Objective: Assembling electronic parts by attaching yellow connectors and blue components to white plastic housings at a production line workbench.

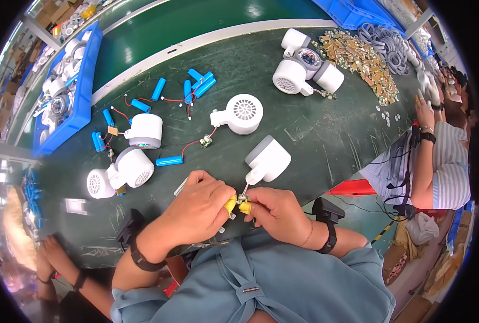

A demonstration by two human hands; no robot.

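Close in front of me, my left hand (199, 207) and my right hand (277, 214) meet with fingertips pinched together. Between them is a small green circuit board (242, 198), partly hidden by the fingers. Yellow coverings (245, 208) show at the fingertips of both hands. A short white lead runs from the board to a white fan housing (269, 159), which lies tilted on the table just beyond my right hand. Both hands are at the board; which fingers bear on it, I cannot fully make out. A thin white strip (180, 187) lies beside my left hand.
Several blue battery cells (169, 161) with red leads and white fan housings (245, 114) lie about the green table (207, 177). At the far right are heaped circuit boards (360, 59) and grey rings (385, 48). A blue bin (83, 102) stands left. Co-workers' arms (425, 156) show on both sides.
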